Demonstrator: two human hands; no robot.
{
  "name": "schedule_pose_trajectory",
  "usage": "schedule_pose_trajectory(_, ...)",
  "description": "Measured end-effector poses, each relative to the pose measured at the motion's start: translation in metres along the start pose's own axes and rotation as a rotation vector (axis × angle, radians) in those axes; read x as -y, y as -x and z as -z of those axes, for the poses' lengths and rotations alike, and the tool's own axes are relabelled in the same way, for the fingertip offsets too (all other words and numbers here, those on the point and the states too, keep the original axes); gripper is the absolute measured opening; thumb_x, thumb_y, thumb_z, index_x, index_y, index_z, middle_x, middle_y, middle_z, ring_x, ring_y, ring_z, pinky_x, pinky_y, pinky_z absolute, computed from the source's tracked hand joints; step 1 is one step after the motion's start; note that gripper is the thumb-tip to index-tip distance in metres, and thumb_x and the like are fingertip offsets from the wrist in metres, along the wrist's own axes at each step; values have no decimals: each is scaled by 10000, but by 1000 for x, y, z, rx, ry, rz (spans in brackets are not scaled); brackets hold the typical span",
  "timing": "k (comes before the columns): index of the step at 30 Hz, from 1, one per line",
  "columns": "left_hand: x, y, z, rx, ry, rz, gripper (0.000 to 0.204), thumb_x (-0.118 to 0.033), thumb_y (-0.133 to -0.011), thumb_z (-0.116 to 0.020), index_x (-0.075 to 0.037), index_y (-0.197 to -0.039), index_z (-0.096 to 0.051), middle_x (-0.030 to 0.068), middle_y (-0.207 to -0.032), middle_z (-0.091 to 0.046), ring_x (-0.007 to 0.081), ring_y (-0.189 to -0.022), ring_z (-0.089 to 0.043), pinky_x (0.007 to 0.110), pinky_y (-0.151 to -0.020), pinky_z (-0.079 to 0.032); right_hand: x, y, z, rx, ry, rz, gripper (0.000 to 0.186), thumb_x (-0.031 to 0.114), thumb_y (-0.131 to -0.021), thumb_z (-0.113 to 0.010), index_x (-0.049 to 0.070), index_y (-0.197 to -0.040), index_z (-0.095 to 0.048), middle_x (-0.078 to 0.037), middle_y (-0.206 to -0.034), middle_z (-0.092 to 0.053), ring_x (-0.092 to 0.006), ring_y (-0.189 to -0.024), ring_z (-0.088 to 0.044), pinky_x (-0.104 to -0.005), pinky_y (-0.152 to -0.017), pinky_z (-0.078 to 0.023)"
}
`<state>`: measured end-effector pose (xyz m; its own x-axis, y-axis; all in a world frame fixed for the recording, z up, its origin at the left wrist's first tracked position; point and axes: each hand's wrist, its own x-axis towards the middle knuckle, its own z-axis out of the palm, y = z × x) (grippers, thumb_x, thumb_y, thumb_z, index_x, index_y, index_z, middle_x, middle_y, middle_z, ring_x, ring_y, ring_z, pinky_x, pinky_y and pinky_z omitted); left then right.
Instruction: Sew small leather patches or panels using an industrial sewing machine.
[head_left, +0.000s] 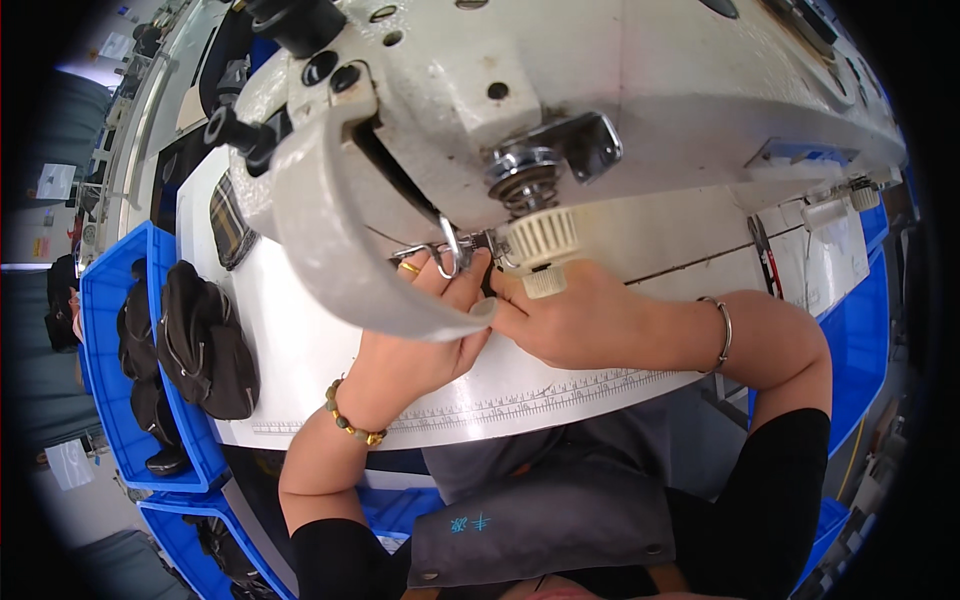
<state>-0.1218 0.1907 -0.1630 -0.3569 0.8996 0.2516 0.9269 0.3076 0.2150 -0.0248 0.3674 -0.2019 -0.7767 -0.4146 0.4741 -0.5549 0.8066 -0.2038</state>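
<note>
At the white industrial sewing machine (670, 90), my left hand (420, 365) is under the curved white arm guard (310, 230), fingers bent by the metal presser foot and needle area (475, 245), partly hidden by the guard. My right hand (560, 320) is just right of it, below the cream tension knob (540, 232), thumb and index finger closed on a small dark piece (489, 278) that reaches the needle area. Both hands' fingertips meet there; what my left fingers hold is too hidden to make out fully.
A plaid cloth (232, 225) and black pouches (205, 350) sit left on the white worktable (300, 390). Blue bins (100, 320) holding dark items stand beside it, more blue bins (855, 370) at right. Scissors or snips (765, 255) lie right, and a printed ruler strip runs along the front edge.
</note>
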Motion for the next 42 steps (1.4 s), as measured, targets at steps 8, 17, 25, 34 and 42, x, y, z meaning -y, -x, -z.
schedule_pose_trajectory(8,1,3,31,-207,-145,87,108,-130,-785,-734,-88,-884,-731,45,-697,-554,226,-650,-557,358,-704,-407,-4,-1,4,41,-26,-8,114,102,-761,-622,58,-782,-519,-60,-613,-561,-222,-492,-615,-344,-412,-455)
schedule_pose_trajectory(17,-17,15,30,103,-289,46,508,-56,-761,-691,-102,-1260,-606,-31,-738,-607,167,-879,-633,528,-1060,-274,-4,-2,2,-8,0,13,126,83,-739,-638,41,-787,-528,-69,-610,-554,-223,-487,-610,-348,-393,-447)
schedule_pose_trajectory(25,-10,19,17,-166,-196,8,289,-52,-657,-767,-128,-934,-728,-32,-775,-596,152,-783,-589,530,-1037,-317,5,2,5,4,5,92,115,118,-745,-629,37,-770,-552,-139,-758,-646,-197,-494,-624,-323,-384,-458)
schedule_pose_trajectory(34,-14,11,8,-33,-109,11,284,-30,-659,-724,-139,-921,-740,-29,-844,-589,198,-830,-557,405,-835,-379,14,7,9,77,14,141,124,111,-744,-613,8,-746,-545,-300,-934,-675,-188,-509,-639,-305,-401,-484)
schedule_pose_trajectory(42,-11,10,0,-77,-30,-11,256,-26,-657,-718,-126,-893,-719,-14,-824,-574,207,-824,-548,396,-804,-382,21,7,12,54,-4,155,127,121,-712,-618,18,-710,-544,-271,-874,-685,-181,-499,-626,-292,-394,-468)
